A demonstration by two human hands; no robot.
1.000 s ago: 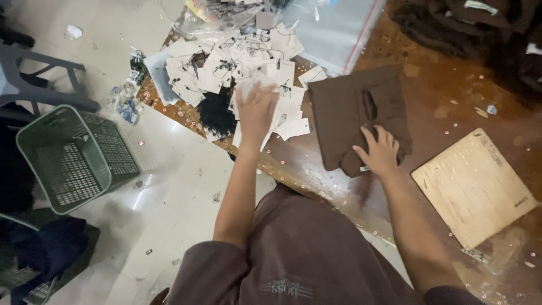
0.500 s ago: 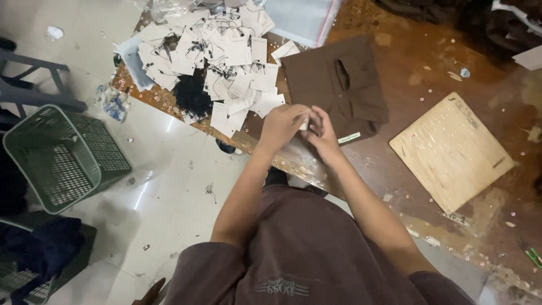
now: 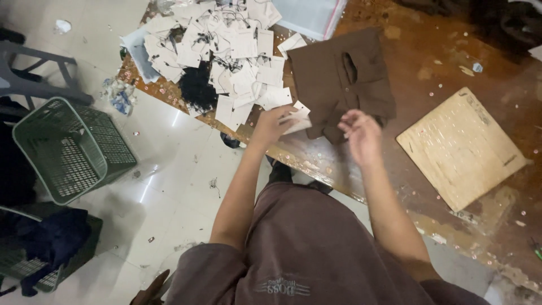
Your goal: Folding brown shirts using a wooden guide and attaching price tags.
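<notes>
Hands parted over worn table (image 3: 451,51); pale floor (image 3: 169,186).

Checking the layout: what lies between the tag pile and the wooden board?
In the head view, the folded brown garment lies between the tag pile and the wooden board.

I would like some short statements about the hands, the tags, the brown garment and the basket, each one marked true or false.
1. The left hand holds a white paper tag. True.
2. The right hand presses flat on the wooden board. False: it hovers open near the brown garment, apart from the board.
3. The green basket stands on the table. False: it is on the floor, left of the table.
4. A heap of white tags lies left of the garment. True.
</notes>
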